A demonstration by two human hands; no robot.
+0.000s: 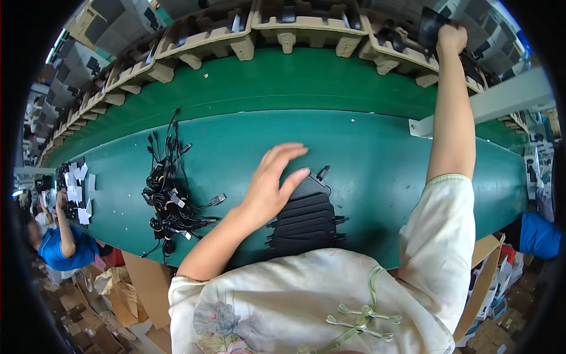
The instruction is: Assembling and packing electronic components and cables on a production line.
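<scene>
My right hand (453,40) stretches far out to the upper right and is closed on a black flat piece (432,28). It holds this piece over the pulp trays at the far side. My left hand (272,182) hangs with its fingers apart beside the far end of an overlapping row of black flat pieces (305,219). Small dark prongs stick out at the sides of that row. A tangle of black cables (168,192) with plugs lies to the left of my left hand.
A long line of brown pulp trays (306,25) with dark parts runs along the far side. A pale metal bar (501,101) stands near my right arm. At the far left, a person in blue (65,245) is beside white papers (76,192). Cardboard boxes (147,286) stand below.
</scene>
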